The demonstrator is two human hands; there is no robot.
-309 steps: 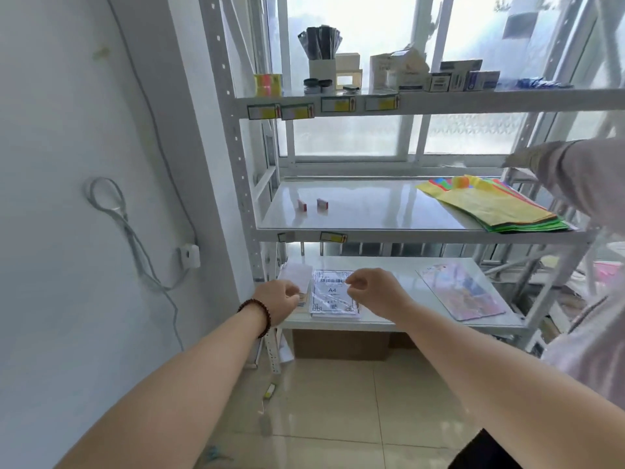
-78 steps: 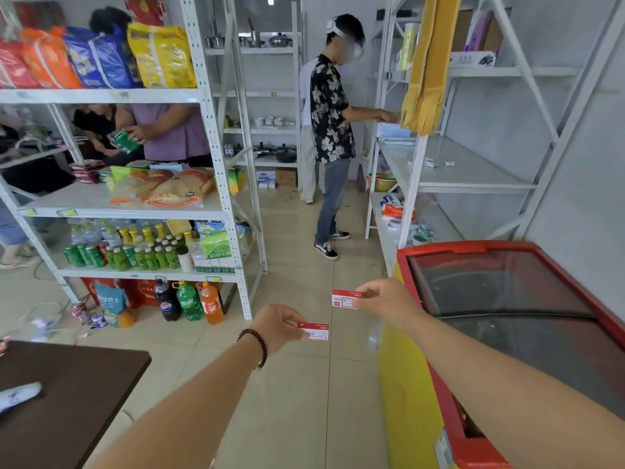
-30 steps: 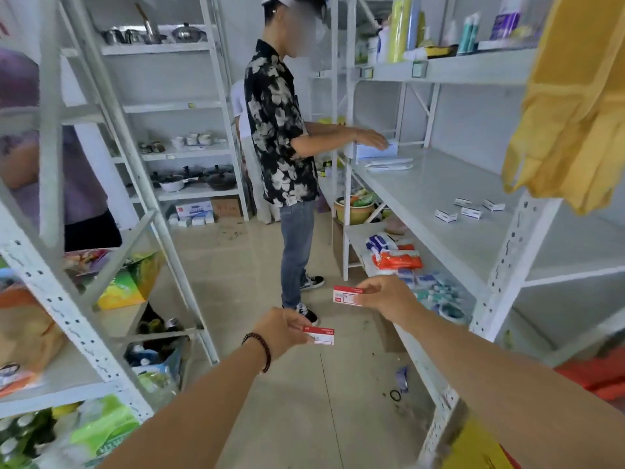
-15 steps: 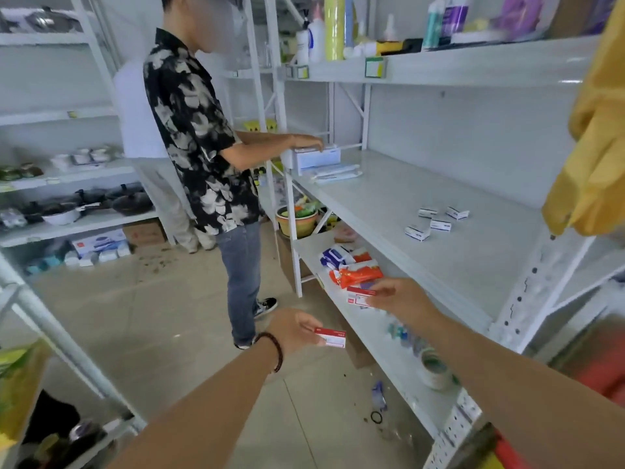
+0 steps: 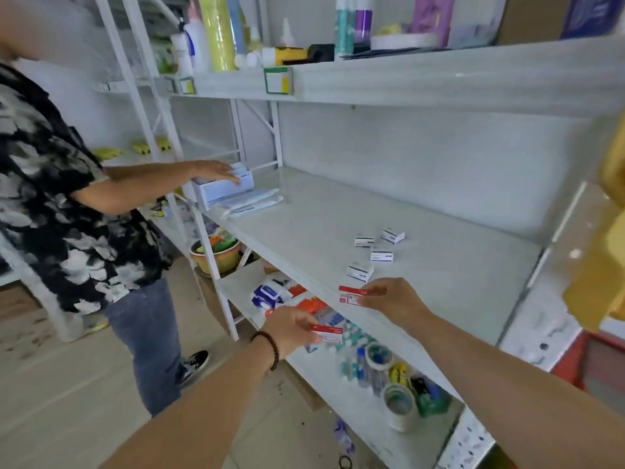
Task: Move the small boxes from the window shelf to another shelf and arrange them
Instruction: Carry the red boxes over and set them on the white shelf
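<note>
My right hand (image 5: 394, 299) grips a small red-and-white box (image 5: 351, 295) just above the front edge of the white middle shelf (image 5: 304, 228). My left hand (image 5: 291, 330) grips a second red-and-white box (image 5: 328, 334), lower and out in front of the shelf edge. Several small white boxes with blue print (image 5: 360, 271) lie loose on the shelf just beyond my right hand.
A person in a black-and-white patterned shirt (image 5: 57, 198) stands at the left, one hand on a pale blue box (image 5: 223, 189) at the shelf's far end. The lower shelf (image 5: 355, 397) holds tape rolls and packets. Bottles line the top shelf (image 5: 406, 79). Yellow cloth (image 5: 605, 265) hangs at right.
I have come closer to the shelf. My right hand has carried its box up and forward to the shelf's front edge; my left hand follows with its box.
</note>
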